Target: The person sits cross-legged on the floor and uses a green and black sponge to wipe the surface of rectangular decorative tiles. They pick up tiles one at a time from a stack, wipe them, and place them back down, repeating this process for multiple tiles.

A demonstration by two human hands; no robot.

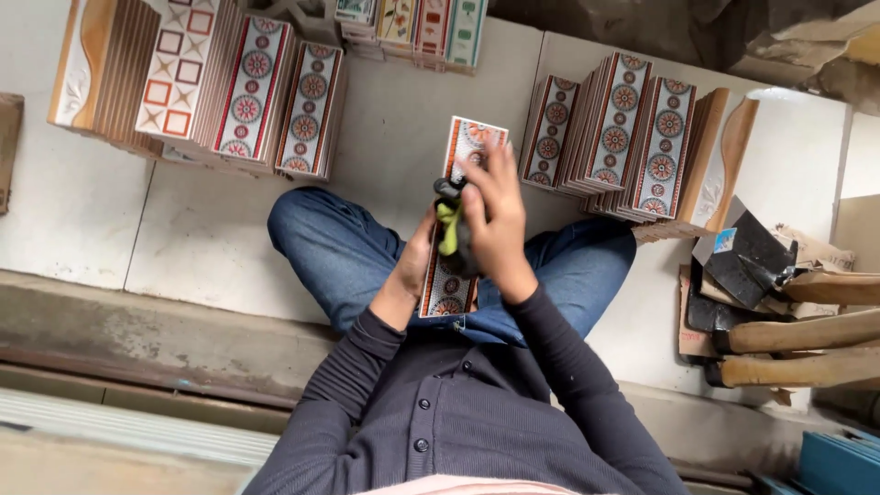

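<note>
Long narrow decorative tile [456, 220], white with red-edged medallion pattern, held lengthwise over lap above jeans. Left hand [414, 261] grips tile's left edge near lower half, fingers curled round it. Right hand [495, 215] lies across tile face, fingers closed on dark cloth with yellow-green patch [449, 229], pressing it against tile.

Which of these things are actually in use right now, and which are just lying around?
In use:
- patterned tile, held on the lap by the left hand
- dark and yellow-green cloth, pressed on the tile under the right hand

Lying about:
- tile stacks on the left
- tile stacks on the right
- wooden-handled hammers
- white floor
</note>
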